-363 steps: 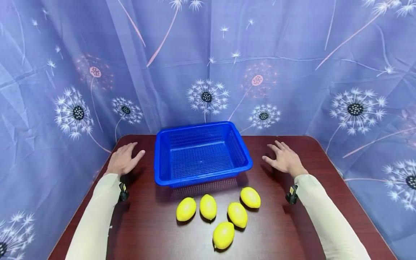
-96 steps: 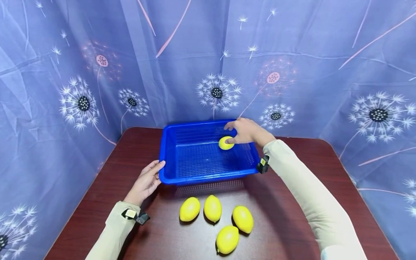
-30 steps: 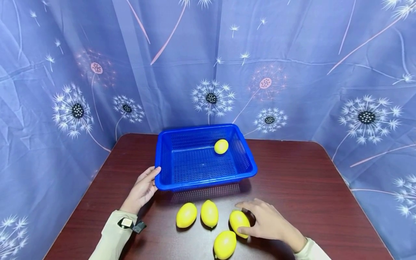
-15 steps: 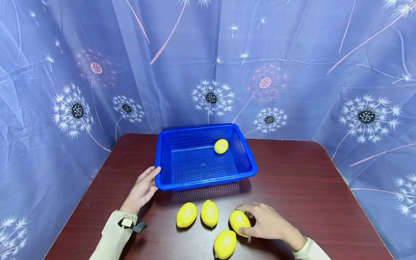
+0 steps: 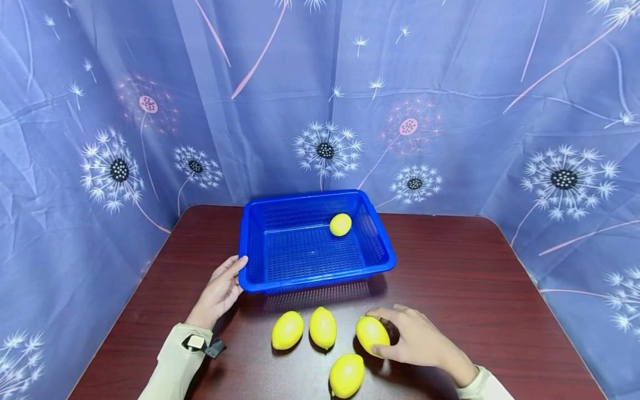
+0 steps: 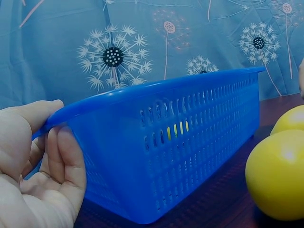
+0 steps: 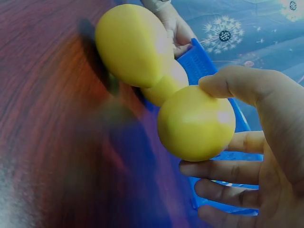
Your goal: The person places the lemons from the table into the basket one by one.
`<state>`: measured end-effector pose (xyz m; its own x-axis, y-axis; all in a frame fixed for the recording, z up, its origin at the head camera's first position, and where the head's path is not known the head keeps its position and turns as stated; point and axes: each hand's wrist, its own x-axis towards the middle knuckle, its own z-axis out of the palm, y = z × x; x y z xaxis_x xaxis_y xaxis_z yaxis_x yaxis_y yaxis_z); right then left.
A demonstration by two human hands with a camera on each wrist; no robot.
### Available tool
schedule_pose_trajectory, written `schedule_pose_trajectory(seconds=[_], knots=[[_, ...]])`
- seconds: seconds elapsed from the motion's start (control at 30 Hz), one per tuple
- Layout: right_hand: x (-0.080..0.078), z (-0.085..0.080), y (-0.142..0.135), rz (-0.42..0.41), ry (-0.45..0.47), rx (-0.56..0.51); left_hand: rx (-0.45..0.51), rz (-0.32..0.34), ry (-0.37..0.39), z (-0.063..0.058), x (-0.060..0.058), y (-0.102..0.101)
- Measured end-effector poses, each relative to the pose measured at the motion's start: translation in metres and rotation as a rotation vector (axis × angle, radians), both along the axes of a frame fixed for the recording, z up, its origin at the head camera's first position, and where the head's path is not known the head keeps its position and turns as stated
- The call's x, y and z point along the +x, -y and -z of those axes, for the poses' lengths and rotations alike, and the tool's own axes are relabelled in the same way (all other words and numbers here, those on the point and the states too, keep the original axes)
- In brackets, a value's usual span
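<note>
Pinching near-right lemon with right hand; pinching left rim of blue basket with left hand.
Note fingertips beneath rim, evident only in left-wrist view.

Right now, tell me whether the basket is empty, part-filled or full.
Part-filled: the basket holds one lemon, toward its far right corner, and most of its inside shows bare.

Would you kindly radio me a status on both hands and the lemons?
Left hand gripping basket rim. Right hand pinching lemon. Another lemon inside basket, three more on table. No obstruction seen.
</note>
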<state>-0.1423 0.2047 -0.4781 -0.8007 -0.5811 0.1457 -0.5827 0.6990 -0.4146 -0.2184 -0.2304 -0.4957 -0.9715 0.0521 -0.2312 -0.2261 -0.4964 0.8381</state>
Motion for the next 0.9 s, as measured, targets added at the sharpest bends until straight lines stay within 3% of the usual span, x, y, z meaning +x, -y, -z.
schedule_pose_trajectory(seconds=[0.23,0.53,0.9], knots=[[0.001,-0.017,-0.005,-0.002,-0.033,-0.022,0.011,0.004,0.004,0.000,0.000,-0.001],[-0.008,-0.046,-0.004,-0.051,-0.106,-0.125,0.004,-0.002,-0.018,0.000,-0.001,-0.001],[-0.026,-0.083,-0.002,-0.118,-0.210,-0.108,0.027,0.002,-0.007,0.000,-0.001,-0.001]])
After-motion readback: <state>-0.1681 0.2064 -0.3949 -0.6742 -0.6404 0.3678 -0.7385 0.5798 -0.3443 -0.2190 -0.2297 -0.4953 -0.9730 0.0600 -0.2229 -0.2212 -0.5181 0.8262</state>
